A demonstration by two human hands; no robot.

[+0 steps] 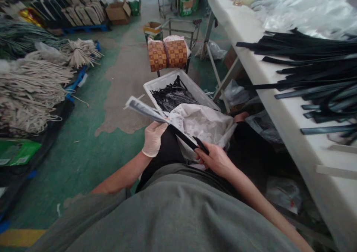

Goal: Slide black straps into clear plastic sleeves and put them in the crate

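Green floor (86,148) behind; over white sack (205,120), black strip (182,136) pinched by left hand (154,137) at plastic sleeve (145,109), by right hand (216,157) near lower end. Likely light, bendy; best gripped beyond probably slick sleeve.

- The held strip (183,137) was black.
- The glove (152,137) was off-white.
- The padded roll (175,55) showed orange and brown checks.
- The crate (196,86) and counter (296,142) were white.
- The floor (80,166) was green.

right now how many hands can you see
2: the left hand, gloved, at the plastic sleeve; the right hand, at the near end of the black strip. No others show.
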